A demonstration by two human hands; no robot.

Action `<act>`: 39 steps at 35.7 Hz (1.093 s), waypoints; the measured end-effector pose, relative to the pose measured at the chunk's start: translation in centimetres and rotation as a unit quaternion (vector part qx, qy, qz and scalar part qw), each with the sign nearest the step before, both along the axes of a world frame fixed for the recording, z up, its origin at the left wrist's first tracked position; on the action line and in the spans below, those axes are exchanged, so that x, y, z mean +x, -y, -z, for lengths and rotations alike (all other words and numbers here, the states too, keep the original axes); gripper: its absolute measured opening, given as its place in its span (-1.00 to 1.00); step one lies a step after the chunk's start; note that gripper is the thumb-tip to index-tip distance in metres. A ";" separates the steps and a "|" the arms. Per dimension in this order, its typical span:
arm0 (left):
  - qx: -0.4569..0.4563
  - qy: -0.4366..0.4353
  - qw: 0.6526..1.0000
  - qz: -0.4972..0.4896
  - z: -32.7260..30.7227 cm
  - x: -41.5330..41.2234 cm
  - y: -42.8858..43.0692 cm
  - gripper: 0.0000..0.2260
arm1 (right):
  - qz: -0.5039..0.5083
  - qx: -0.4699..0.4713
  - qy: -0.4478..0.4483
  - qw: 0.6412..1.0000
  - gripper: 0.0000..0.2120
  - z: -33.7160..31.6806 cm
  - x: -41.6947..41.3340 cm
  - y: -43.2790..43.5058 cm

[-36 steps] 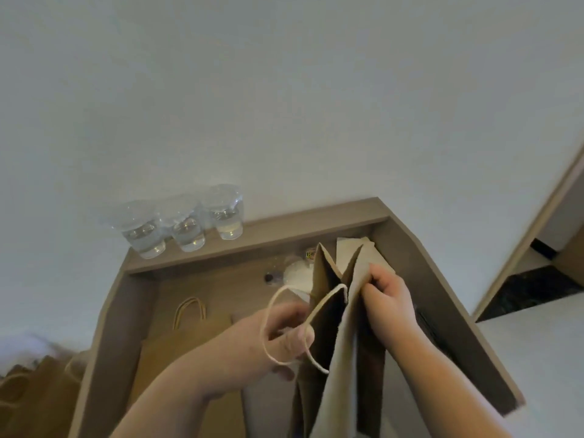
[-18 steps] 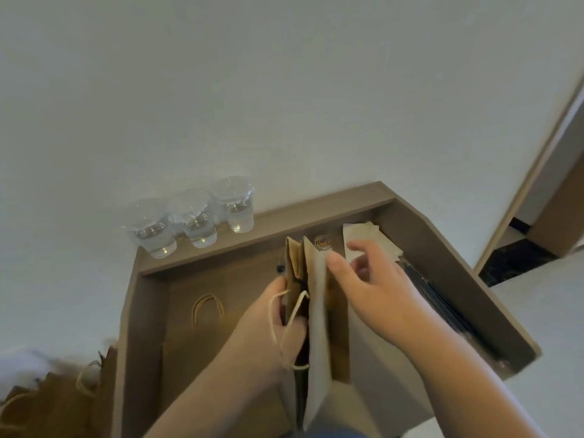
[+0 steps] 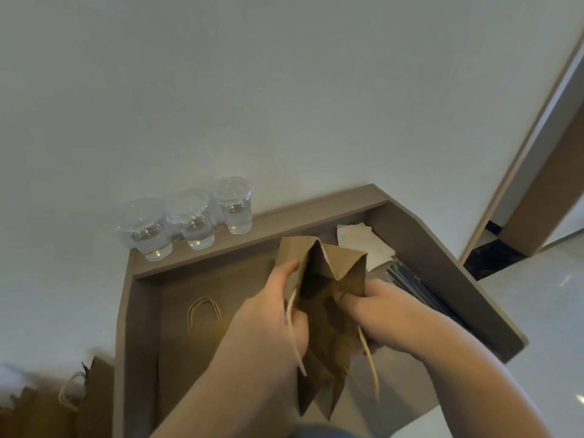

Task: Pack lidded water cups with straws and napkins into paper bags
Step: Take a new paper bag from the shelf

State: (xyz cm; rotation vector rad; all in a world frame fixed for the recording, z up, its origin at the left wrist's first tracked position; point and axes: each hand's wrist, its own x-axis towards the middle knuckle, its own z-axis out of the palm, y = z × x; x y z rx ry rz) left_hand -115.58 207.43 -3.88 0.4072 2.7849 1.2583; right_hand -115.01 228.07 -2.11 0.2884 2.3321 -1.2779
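1. Paper bag (image 3: 328, 279): held upright over the middle of the wooden tray (image 3: 316, 210), mouth pulled apart into a wide pocket. Half a second before, showed only a narrow folded slot.
2. Left hand (image 3: 271, 314): gripped the bag's left wall just below the mouth, thumb laid along the outside, with one twine handle hanging across the palm. Had held that same side in the earlier frames.
3. Right hand (image 3: 379, 314): closed on the right wall, fingers curled over the rim into the bag. Had only been reaching for the top edge, fingers spread, half a second before.
4. Judged from the lower end: still creased to a point, base not yet squared, so not ready to stand alone.
5. Left untouched throughout: three lidded water cups (image 3: 196, 222) in a row on the tray's far rim, toward its far left corner.
6. Also unmoved: white napkins (image 3: 360, 241) in the far right corner, and a dark bundle, probably wrapped straws (image 3: 420, 289), along the right wall.
7. Meant for the task: opening step nearly finished, nothing seen inside. Likely needed next: flattening the base, setting the bag down, freeing a hand for a cup.
8. Elsewhere: a flat bag (image 3: 205, 314) lay in the tray's left half, and more brown bags (image 3: 47, 406) sat outside its near left corner.
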 end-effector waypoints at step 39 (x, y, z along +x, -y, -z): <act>0.015 0.243 0.967 -0.080 -3.3 -2.3 4.9 -0.82 | -0.279 -0.046 0.011 0.959 -0.56 -4.4 -10.4 -8.9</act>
